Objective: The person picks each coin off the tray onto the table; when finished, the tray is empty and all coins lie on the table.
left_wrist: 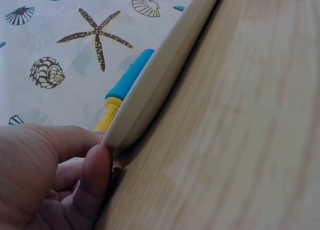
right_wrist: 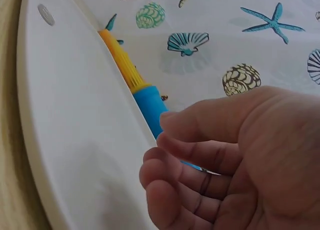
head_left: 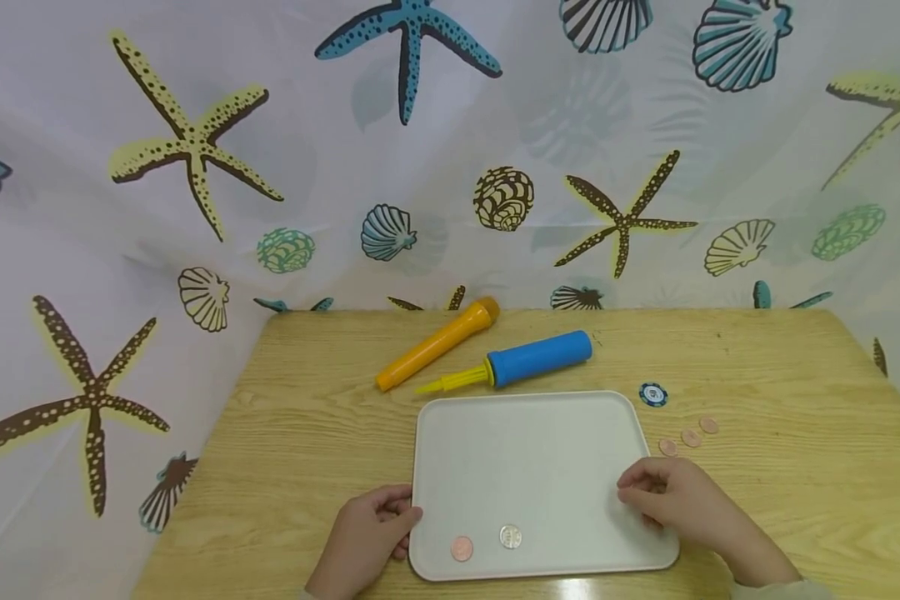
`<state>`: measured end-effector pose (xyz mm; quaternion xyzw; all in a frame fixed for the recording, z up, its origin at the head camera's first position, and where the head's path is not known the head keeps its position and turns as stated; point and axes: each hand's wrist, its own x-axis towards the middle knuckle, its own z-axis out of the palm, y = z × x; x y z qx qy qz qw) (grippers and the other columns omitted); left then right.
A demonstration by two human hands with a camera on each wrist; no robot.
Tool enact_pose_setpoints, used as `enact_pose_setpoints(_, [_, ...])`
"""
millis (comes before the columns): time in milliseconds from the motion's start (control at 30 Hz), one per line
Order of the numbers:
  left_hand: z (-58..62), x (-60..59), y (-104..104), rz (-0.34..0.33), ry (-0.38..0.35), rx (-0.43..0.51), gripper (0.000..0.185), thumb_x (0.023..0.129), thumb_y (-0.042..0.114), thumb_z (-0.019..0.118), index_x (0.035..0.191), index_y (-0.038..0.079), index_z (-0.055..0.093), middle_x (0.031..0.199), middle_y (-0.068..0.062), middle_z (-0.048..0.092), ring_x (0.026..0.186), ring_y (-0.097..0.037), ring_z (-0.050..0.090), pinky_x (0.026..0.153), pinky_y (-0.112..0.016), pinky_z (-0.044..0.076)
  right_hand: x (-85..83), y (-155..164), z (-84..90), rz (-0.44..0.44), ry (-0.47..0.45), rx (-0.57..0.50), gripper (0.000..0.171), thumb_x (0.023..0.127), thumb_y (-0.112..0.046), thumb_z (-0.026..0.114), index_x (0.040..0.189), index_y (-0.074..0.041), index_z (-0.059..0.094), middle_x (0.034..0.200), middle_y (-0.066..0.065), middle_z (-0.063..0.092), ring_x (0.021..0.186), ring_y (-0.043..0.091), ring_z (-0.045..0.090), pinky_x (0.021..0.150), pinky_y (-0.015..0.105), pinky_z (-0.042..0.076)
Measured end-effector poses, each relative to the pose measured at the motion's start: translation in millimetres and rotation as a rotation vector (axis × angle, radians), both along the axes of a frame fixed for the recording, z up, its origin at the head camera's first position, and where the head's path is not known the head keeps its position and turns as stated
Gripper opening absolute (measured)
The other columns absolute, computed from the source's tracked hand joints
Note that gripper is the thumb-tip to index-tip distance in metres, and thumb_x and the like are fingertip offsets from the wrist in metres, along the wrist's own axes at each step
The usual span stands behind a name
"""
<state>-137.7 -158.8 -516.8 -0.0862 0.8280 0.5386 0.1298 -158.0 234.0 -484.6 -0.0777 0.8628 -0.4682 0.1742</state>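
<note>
A white rectangular tray (head_left: pixel 528 467) lies on the wooden table. My left hand (head_left: pixel 367 537) grips its left edge, thumb at the rim; the left wrist view shows the tray edge (left_wrist: pixel 145 99) between thumb and fingers. Near the tray's front edge lie a copper-coloured coin (head_left: pixel 462 548) and a silver coin (head_left: pixel 510 537). Over the tray's right side hovers my right hand (head_left: pixel 678 504), its shadow falling on the white surface. Its fingers are loosely curled in the right wrist view, and nothing shows between thumb (right_wrist: pixel 200 121) and fingertips.
Behind the tray lie a blue and yellow hand pump (head_left: pixel 540 358) and an orange microphone-shaped tube (head_left: pixel 438 343). Right of the tray are a blue and white poker chip (head_left: pixel 653 394) and three copper-coloured discs (head_left: pixel 691 437). A shell-and-starfish patterned cloth (head_left: pixel 450 150) hangs behind the table (head_left: pixel 307 433).
</note>
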Motion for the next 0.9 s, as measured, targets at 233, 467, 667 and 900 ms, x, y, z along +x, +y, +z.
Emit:
enact_pose_setpoints(233, [0.9,0.2,-0.5,-0.001,0.004,0.004,0.044,0.092,0.017,0.074,0.127,-0.007,0.064,0.090,-0.006,0.064,0.064,-0.015,0.063,0.055,-0.028,0.059,6.9,-31.8,-6.4,0.142,-0.016,-0.066,0.013,0.094,-0.019,0.071,0.095,-0.006,0.072,0.072,0.003,0.065,0.056,0.010,0.056,0.051,0.024,0.050])
enact_pose_setpoints(467, [-1.4,-1.2,-1.7,-0.013,0.002,0.013,0.044,0.092,0.017,0.073,0.128,-0.007,0.063,0.091,-0.007,0.065,0.064,-0.015,0.064,0.056,-0.029,0.059,12.3,-62.8,-15.3,0.199,-0.040,-0.134,0.009,0.092,-0.016,0.073,0.094,-0.008,0.073,0.071,0.001,0.065,0.055,0.008,0.055,0.049,0.020,0.048])
enact_pose_setpoints(667, [-3.8,-1.9,-2.1,-0.018,-0.003,0.016,0.043,0.092,0.017,0.073,0.128,-0.006,0.063,0.091,-0.007,0.065,0.065,-0.015,0.064,0.056,-0.029,0.060,12.3,-81.5,-14.2,0.253,-0.012,-0.114,0.005,0.091,-0.017,0.074,0.094,-0.013,0.075,0.077,-0.006,0.066,0.068,0.007,0.059,0.060,0.019,0.051])
enact_pose_setpoints(900, [-0.3,-0.2,-1.4,-0.010,-0.001,0.006,0.044,0.092,0.018,0.074,0.128,-0.006,0.063,0.091,-0.007,0.064,0.064,-0.015,0.063,0.055,-0.029,0.059,7.7,-94.8,-16.5,0.280,0.057,-0.046,0.004,0.088,-0.016,0.076,0.092,-0.017,0.075,0.075,-0.011,0.064,0.069,0.005,0.058,0.063,0.021,0.051])
